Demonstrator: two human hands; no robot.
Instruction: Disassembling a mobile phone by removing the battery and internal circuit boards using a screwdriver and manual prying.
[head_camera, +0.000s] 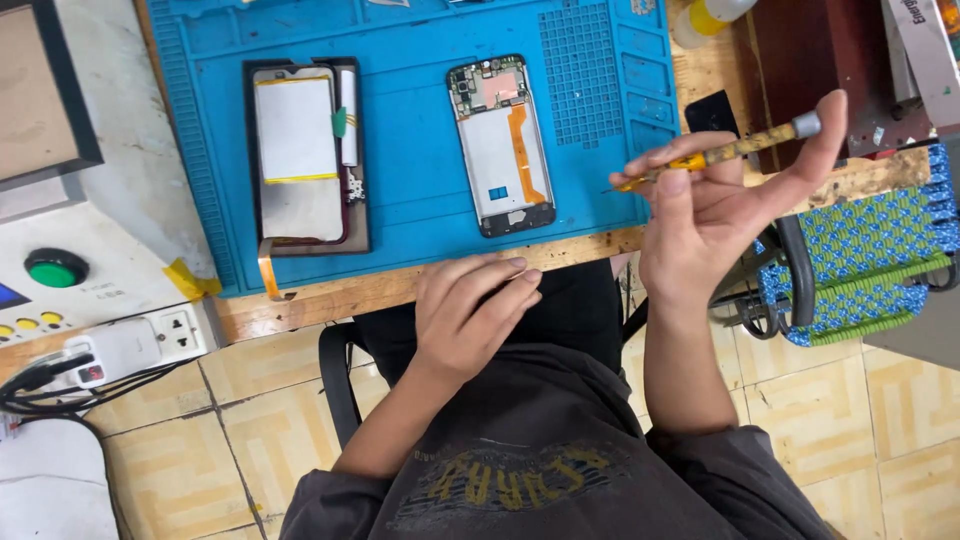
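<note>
Yellow and thin, the screwdriver (715, 155) sits pinched in the right hand (715, 215), just right of the blue mat (420, 200). It looks light, stiff and smooth, best held mid-handle. The left hand (470, 315) rests curled and empty below the mat, near the open phone (500, 145).

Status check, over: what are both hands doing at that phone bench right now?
Right hand grips a yellow screwdriver, raised off the mat. Left hand empty, at the bench edge. Opened phone lies untouched on blue mat. Nothing obstructing.
</note>
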